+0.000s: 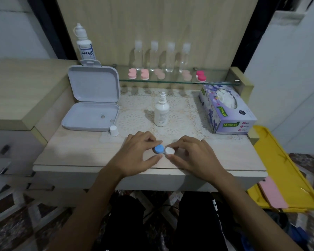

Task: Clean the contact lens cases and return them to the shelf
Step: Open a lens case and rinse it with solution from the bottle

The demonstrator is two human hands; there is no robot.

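Observation:
A contact lens case point(163, 150) with one blue cap and one white cap sits near the table's front edge. My left hand point(140, 153) pinches the blue cap between thumb and fingers. My right hand point(192, 154) pinches the white cap the same way. Several pink lens cases point(144, 74) and one darker pink case point(201, 76) lie in a row on the glass shelf point(178, 82) at the back.
An uncapped white solution bottle point(161, 111) stands mid-table, its cap point(113, 130) to the left. An open grey box point(92, 100), a tissue box point(227, 109), a tall Dream Eye bottle point(83, 44) and clear bottles point(161, 55) surround it. A yellow tray point(286, 171) leans at right.

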